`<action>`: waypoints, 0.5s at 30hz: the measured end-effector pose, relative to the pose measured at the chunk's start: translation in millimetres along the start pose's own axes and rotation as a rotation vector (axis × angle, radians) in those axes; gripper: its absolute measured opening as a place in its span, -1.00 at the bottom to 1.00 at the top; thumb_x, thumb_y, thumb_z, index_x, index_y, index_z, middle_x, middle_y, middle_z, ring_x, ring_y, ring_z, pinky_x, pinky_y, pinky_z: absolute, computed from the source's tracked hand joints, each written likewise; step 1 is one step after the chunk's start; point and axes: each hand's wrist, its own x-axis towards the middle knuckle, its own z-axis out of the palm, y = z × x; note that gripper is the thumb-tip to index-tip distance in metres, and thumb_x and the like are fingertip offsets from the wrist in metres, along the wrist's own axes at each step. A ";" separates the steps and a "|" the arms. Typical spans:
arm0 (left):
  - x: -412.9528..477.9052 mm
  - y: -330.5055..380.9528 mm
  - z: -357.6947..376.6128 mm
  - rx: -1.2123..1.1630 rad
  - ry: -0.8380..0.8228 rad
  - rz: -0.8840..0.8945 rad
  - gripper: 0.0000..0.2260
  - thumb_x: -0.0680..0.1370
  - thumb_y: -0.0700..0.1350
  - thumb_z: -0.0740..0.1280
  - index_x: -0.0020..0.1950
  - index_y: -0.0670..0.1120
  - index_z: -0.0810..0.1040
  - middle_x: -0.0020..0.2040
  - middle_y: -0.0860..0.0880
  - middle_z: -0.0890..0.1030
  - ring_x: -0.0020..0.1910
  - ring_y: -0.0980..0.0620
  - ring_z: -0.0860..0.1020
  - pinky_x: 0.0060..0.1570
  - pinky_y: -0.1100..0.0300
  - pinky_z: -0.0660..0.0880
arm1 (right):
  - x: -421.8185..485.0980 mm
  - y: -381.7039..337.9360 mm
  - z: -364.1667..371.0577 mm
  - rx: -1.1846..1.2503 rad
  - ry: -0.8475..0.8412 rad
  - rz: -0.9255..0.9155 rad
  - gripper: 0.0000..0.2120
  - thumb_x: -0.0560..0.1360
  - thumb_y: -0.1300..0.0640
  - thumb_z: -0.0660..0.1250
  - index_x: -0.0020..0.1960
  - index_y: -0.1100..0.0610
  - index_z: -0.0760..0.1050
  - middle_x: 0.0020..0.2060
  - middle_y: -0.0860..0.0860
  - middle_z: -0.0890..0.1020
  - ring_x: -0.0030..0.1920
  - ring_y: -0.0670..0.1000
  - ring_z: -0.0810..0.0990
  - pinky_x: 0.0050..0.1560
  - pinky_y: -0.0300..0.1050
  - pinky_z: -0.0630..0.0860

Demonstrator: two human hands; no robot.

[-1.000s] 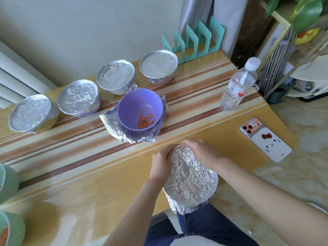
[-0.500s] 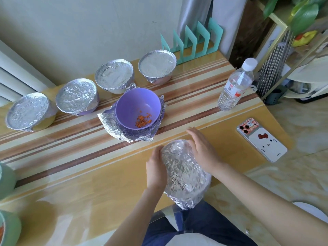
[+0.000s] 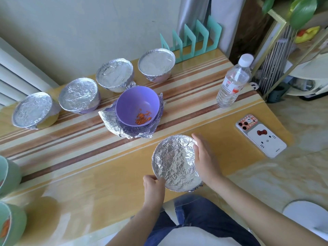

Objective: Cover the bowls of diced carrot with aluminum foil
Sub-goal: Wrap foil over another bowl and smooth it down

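A foil-covered bowl sits near the table's front edge. My left hand pinches the foil at its near-left rim. My right hand lies with straight fingers against the bowl's right side. Behind it an uncovered purple bowl with diced carrot stands on a crumpled foil sheet. Several foil-covered bowls line the back: one at far left, one purple, one white and one pink.
A water bottle and a phone lie on the right of the striped table. A teal rack stands at the back. Two green bowls sit at the left edge.
The foil-covered bowl was tilted on its side between both hands and is now upright on the table. My left hand moved to its near rim, my right to its side.
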 end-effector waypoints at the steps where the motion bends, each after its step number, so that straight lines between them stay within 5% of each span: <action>1: 1.9 1.9 -3.0 0.021 -0.007 0.018 -0.86 0.55 -0.19 0.23 0.06 -0.16 0.31 0.11 -0.11 0.36 0.04 -0.03 0.36 -0.02 0.14 0.29 | 0.6 1.0 0.1 -0.003 -0.017 0.005 -0.59 0.65 0.14 -0.01 0.48 0.15 0.18 0.47 0.03 0.24 0.49 -0.02 0.13 0.48 -0.06 0.15; 6: 35.2 28.0 -12.9 0.214 0.055 0.469 -0.67 0.60 -0.05 0.19 0.36 -0.05 0.31 0.31 -0.03 0.43 0.25 -0.01 0.42 0.24 0.06 0.35 | 4.4 10.6 1.7 0.000 -0.035 -0.030 -0.59 0.63 0.26 0.02 0.47 0.17 0.22 0.43 0.05 0.32 0.42 0.01 0.30 0.41 -0.04 0.29; 9: 54.2 42.3 -3.0 0.272 -0.007 0.545 -0.71 0.63 -0.07 0.13 0.36 0.03 0.37 0.19 -0.14 0.56 0.15 -0.17 0.52 0.11 0.00 0.47 | 6.4 13.7 1.4 0.029 -0.024 0.006 -0.55 0.59 0.36 0.07 0.46 0.15 0.23 0.41 0.04 0.35 0.40 0.01 0.33 0.40 -0.06 0.32; 11: 60.3 46.2 2.6 0.294 -0.033 0.606 -0.72 0.63 -0.14 0.12 0.32 -0.01 0.44 0.16 -0.07 0.59 0.13 -0.10 0.53 0.04 0.19 0.41 | 7.7 13.0 -2.1 0.061 -0.036 0.040 -0.55 0.59 0.36 0.06 0.46 0.14 0.24 0.38 0.03 0.40 0.37 -0.01 0.36 0.36 -0.24 0.31; 15: 64.9 46.6 7.9 0.270 -0.003 0.681 -0.72 0.61 -0.27 0.14 0.25 -0.07 0.52 0.05 0.07 0.58 0.08 0.03 0.53 -0.02 0.35 0.33 | 8.6 15.2 -7.7 0.152 -0.048 0.109 -0.61 0.63 0.28 0.03 0.43 0.11 0.31 -0.03 -0.22 0.50 -0.10 -0.30 0.48 -0.14 -0.56 0.38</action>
